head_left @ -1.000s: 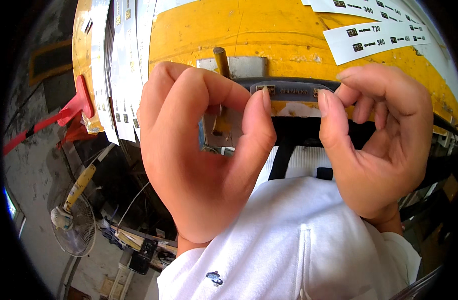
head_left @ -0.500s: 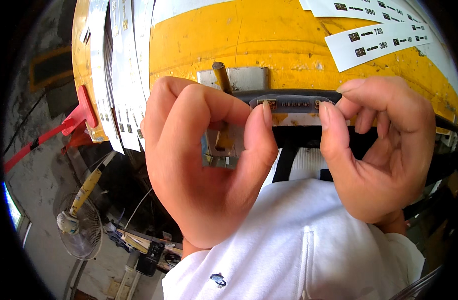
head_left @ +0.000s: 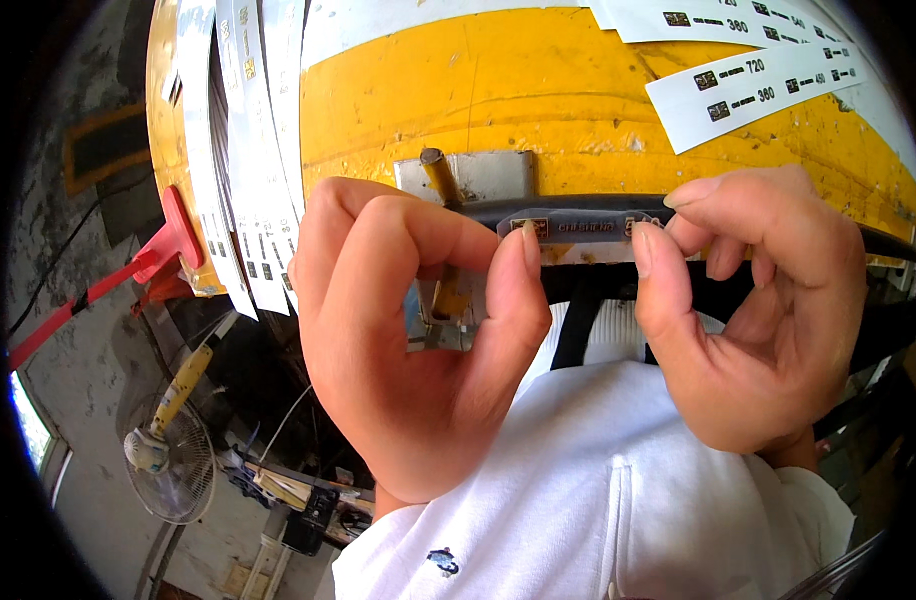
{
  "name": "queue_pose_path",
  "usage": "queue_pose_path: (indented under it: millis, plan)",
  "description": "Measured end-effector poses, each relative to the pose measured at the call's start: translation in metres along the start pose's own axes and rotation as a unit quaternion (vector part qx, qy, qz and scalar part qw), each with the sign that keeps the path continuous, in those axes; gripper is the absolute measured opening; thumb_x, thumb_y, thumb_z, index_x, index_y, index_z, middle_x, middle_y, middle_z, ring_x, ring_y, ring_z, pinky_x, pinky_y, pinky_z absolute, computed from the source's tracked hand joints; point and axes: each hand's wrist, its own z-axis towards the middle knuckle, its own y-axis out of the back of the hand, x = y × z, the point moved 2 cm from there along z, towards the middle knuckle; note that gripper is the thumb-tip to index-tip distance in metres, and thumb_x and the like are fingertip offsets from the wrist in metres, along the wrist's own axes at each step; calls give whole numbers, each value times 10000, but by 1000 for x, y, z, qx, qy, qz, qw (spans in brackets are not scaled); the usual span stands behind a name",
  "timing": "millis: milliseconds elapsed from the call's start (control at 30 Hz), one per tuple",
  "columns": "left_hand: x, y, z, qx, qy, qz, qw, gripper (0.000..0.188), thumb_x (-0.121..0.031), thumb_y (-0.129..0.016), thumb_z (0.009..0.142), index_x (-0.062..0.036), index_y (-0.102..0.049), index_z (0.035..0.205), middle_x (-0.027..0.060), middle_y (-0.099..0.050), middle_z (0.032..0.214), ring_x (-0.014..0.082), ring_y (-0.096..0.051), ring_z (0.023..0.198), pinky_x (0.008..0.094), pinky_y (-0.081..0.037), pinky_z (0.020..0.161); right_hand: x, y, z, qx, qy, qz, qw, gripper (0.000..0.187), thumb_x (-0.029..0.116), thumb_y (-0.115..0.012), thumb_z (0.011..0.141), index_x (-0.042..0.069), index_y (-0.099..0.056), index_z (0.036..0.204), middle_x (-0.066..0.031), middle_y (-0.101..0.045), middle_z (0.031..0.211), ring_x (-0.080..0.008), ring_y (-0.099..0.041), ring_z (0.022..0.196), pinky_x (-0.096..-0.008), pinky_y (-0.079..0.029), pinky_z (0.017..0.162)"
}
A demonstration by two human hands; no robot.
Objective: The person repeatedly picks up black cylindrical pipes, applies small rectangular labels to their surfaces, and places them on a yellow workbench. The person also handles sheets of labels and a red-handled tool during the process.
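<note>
A small clear strip with gold marks and lettering (head_left: 583,228) spans the gap between my hands, lying level in front of a black bar or tube (head_left: 588,202). My left hand (head_left: 373,340) pinches its left end between thumb and forefinger. At the other end, my right hand (head_left: 753,370) holds it in the same kind of thumb-and-finger pinch, the remaining fingers curled. Just beyond my left fingers a worn metal peg (head_left: 440,175) rises in front of a steel plate (head_left: 498,172).
White printed strips lie on the yellow table (head_left: 548,90): a long bundle (head_left: 253,150) at left and several shorter ones (head_left: 743,98) at far right. A red-handled tool (head_left: 163,245) leans by the left edge. Lower left stands a fan (head_left: 168,450).
The whole view has shifted slightly, so the table and hands sit a little lower. Both hands keep their pinch on the clear strip, which stays stretched between them.
</note>
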Motion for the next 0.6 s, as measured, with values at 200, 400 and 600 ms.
queue_pose_path:
  millis: [200,400,600]
  plan:
    - [0,0,0,3,-2,-2,1000,204,6,-684,798,-14,-489,741,22,-429,756,131,-383,724,237,-285,688,1,-5,0,-26,23,-10,999,470,-186,-703,697,6,-536,1092,-54,-563,799,-111,-470,648,-227,-352,598]
    - [1,1,-1,0,1,-6,1000,202,6,-687,800,-14,-494,742,19,-431,758,126,-385,724,235,-283,685,2,0,1,4,-8,-1,1000,461,-186,-705,694,8,-545,1080,-52,-558,797,-117,-466,653,-232,-353,602]
    - [1,-1,0,0,2,-16,1000,195,8,-685,802,-12,-500,744,18,-433,758,121,-389,722,231,-284,684,-4,-11,-6,-66,-14,46,997,455,-188,-703,695,5,-548,1077,-49,-555,798,-118,-465,656,-235,-357,607]
